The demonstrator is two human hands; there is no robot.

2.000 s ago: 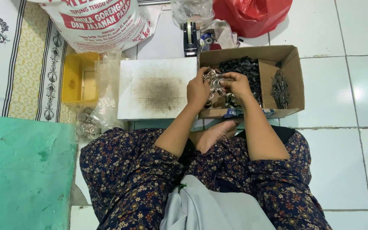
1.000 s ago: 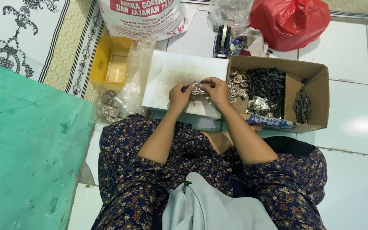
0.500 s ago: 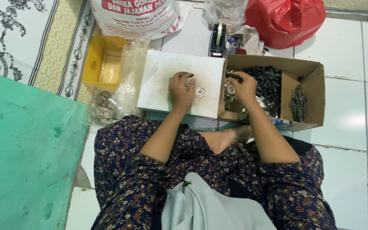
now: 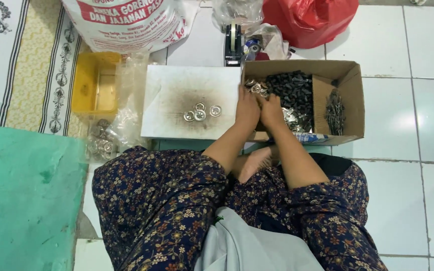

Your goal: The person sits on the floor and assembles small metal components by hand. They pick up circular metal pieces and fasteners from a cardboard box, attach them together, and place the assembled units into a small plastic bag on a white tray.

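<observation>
Silvery round metal rings [image 4: 201, 113] lie on the white board [image 4: 177, 90]; hands' grip unclear.

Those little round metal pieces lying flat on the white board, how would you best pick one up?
Come straight down from above onto a round metal piece and pinch its outer rim with fingertips. Each lies flat on the white board, so only the rim gives an edge. Start with the rightmost, which lies apart; the others sit close together.

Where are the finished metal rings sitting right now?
In the head view, four metal rings lie clustered on the white board, left of the cardboard box where both hands reach.
</observation>
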